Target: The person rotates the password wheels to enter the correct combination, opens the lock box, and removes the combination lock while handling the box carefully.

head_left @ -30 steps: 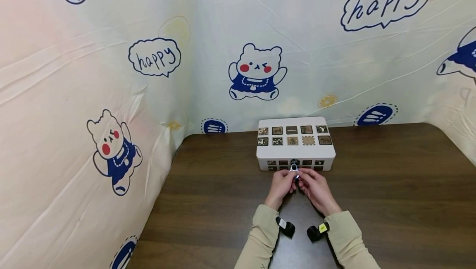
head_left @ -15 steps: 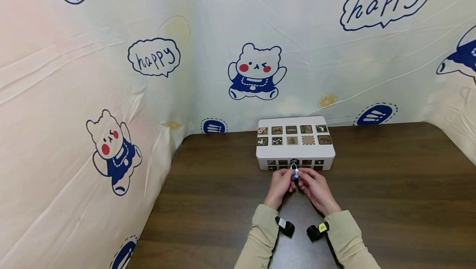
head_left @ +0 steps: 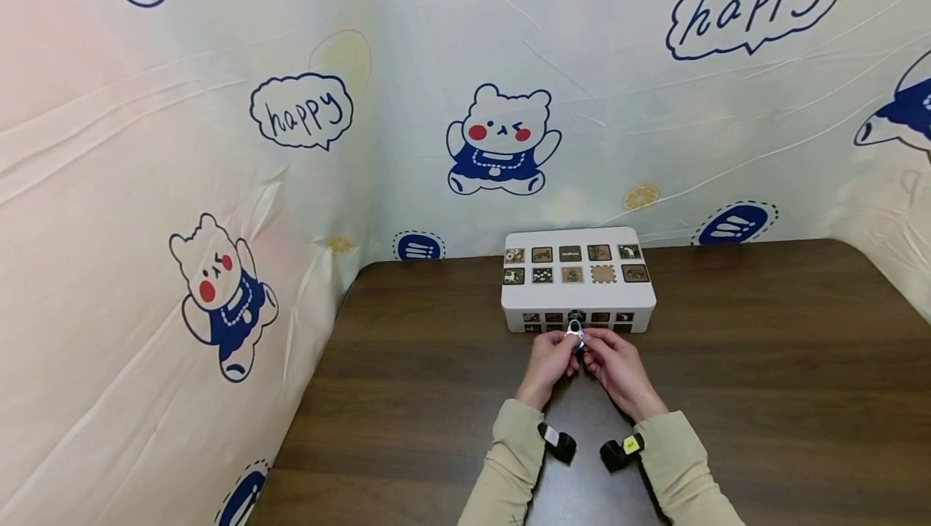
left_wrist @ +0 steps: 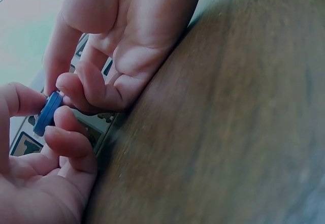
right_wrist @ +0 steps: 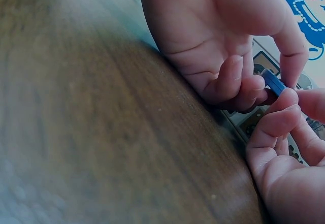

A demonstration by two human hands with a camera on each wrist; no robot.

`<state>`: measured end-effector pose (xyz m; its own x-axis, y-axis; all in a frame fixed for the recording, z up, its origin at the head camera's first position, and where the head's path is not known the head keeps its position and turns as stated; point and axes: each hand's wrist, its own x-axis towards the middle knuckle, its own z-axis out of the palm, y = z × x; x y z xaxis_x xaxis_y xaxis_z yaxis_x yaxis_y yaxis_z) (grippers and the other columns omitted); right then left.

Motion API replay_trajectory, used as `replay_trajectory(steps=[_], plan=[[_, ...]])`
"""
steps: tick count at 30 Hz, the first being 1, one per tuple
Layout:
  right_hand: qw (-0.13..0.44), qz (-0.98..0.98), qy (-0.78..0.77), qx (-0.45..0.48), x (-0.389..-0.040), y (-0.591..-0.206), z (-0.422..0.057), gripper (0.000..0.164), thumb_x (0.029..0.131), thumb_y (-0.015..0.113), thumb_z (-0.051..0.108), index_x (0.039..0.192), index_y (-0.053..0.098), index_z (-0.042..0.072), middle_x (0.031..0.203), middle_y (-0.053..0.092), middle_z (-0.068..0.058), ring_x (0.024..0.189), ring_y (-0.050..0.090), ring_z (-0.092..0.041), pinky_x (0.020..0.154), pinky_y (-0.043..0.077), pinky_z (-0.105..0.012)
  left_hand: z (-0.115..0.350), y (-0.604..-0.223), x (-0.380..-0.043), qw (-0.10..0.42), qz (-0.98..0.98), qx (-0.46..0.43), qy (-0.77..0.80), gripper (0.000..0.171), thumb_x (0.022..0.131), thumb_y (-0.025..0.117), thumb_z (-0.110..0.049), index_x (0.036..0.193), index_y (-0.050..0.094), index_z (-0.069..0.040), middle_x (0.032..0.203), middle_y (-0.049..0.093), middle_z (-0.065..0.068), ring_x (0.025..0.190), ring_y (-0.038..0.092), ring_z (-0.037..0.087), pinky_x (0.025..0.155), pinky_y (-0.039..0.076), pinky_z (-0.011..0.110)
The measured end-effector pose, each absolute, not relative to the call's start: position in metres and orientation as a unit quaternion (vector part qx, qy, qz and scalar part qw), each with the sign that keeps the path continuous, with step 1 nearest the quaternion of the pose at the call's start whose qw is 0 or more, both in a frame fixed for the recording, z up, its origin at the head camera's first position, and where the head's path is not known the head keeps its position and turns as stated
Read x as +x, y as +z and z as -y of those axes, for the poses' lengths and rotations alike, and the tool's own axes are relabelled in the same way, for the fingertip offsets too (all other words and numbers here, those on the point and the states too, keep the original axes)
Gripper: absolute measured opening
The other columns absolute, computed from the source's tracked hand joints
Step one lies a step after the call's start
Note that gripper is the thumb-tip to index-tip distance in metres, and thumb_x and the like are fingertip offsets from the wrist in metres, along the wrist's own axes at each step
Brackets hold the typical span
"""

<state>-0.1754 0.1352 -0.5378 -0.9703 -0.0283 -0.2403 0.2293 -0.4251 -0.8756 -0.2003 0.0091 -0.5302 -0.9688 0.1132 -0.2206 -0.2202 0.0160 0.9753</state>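
Note:
Both hands pinch one small blue-and-silver padlock (head_left: 578,339), its bright loop pointing toward the white box (head_left: 578,297). From the left, my left hand (head_left: 547,363) holds it with thumb and fingers; my right hand (head_left: 618,368) grips it from the other side. In the left wrist view the padlock's blue edge (left_wrist: 48,114) shows between the fingertips of both hands. The same blue body (right_wrist: 274,82) appears in the right wrist view, partly covered by fingers. Just behind the loop, at the middle of the box's front, is a dark metal clasp (head_left: 576,317).
The box has square animal and pattern pictures on its lid and front, and stands near the back of a dark wooden table (head_left: 422,380). Behind it hangs a pale curtain (head_left: 407,49) printed with bears and "happy" bubbles. Black wrist cameras sit on both sleeves.
The padlock turned slightly in the fingers half a second ago, showing more blue, and has now turned back. Both hands stay at the same spot before the box.

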Motion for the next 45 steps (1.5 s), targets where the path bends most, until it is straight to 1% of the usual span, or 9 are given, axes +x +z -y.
replay_trajectory(steps=[11,18,26,29,32,38,42,45], plan=[[0.081,-0.536,-0.835,0.095,-0.1748,-0.5384,-0.1349,0.013,0.097,0.055,0.01,0.109,0.059,0.006,0.086,0.059,0.001,0.067,0.055,-0.007,0.06,0.048,-0.018,-0.0099,-0.533,-0.2001,0.121,-0.708,-0.044,0.694,0.014,0.086,0.058,-0.017,0.078,0.064,-0.007,0.054,0.049,-0.001,0.044,0.043,0.008,0.042,0.037,0.019],[0.079,-0.541,-0.832,0.092,-0.1742,-0.537,-0.1354,0.015,0.097,0.055,0.011,0.111,0.059,0.005,0.087,0.059,0.001,0.067,0.055,-0.007,0.06,0.048,-0.018,-0.0108,-0.5308,-0.1992,0.12,-0.71,-0.047,0.692,0.015,0.086,0.057,-0.017,0.078,0.064,-0.007,0.054,0.05,-0.001,0.043,0.043,0.008,0.041,0.036,0.019],[0.075,-0.548,-0.828,0.087,-0.1739,-0.5364,-0.1364,0.011,0.098,0.055,0.012,0.107,0.061,0.011,0.087,0.059,0.002,0.068,0.056,-0.006,0.059,0.048,-0.018,-0.0114,-0.5295,-0.1983,0.115,-0.714,-0.049,0.688,0.016,0.086,0.056,-0.016,0.073,0.063,-0.008,0.052,0.049,-0.001,0.042,0.042,0.008,0.041,0.036,0.019],[0.079,-0.548,-0.828,0.087,-0.1743,-0.5366,-0.1363,0.011,0.098,0.055,0.013,0.108,0.06,0.011,0.087,0.059,0.002,0.068,0.055,-0.006,0.06,0.048,-0.018,-0.0116,-0.5302,-0.1985,0.112,-0.716,-0.05,0.688,0.017,0.086,0.057,-0.017,0.072,0.062,-0.008,0.051,0.049,-0.001,0.041,0.042,0.008,0.041,0.036,0.019],[0.079,-0.545,-0.83,0.093,-0.1746,-0.5365,-0.1354,0.012,0.098,0.055,0.012,0.109,0.059,0.009,0.087,0.059,0.001,0.068,0.055,-0.007,0.06,0.048,-0.019,-0.011,-0.5311,-0.1991,0.11,-0.713,-0.049,0.691,0.017,0.086,0.058,-0.017,0.074,0.064,-0.007,0.052,0.05,-0.001,0.042,0.043,0.008,0.041,0.036,0.019],[0.08,-0.546,-0.829,0.092,-0.1743,-0.5356,-0.1354,0.018,0.098,0.055,0.012,0.113,0.057,0.004,0.086,0.058,0.002,0.068,0.054,-0.007,0.062,0.049,-0.019,-0.0088,-0.5326,-0.2014,0.11,-0.698,-0.051,0.705,0.016,0.088,0.058,-0.017,0.084,0.068,-0.005,0.055,0.052,0.0,0.044,0.045,0.008,0.043,0.038,0.019],[0.08,-0.546,-0.828,0.097,-0.1749,-0.536,-0.135,0.018,0.097,0.056,0.013,0.113,0.057,0.003,0.084,0.059,0.002,0.068,0.054,-0.008,0.061,0.048,-0.019,-0.0079,-0.5325,-0.2025,0.114,-0.686,-0.055,0.716,0.021,0.09,0.055,-0.018,0.082,0.067,-0.005,0.054,0.052,0.0,0.045,0.046,0.009,0.043,0.038,0.019],[0.078,-0.546,-0.828,0.099,-0.1748,-0.5365,-0.1345,0.017,0.097,0.056,0.012,0.112,0.057,0.004,0.084,0.059,0.002,0.067,0.054,-0.008,0.061,0.048,-0.019,-0.0074,-0.532,-0.2022,0.118,-0.685,-0.055,0.717,0.02,0.09,0.054,-0.019,0.081,0.067,-0.005,0.054,0.052,0.0,0.044,0.045,0.009,0.043,0.038,0.02]])
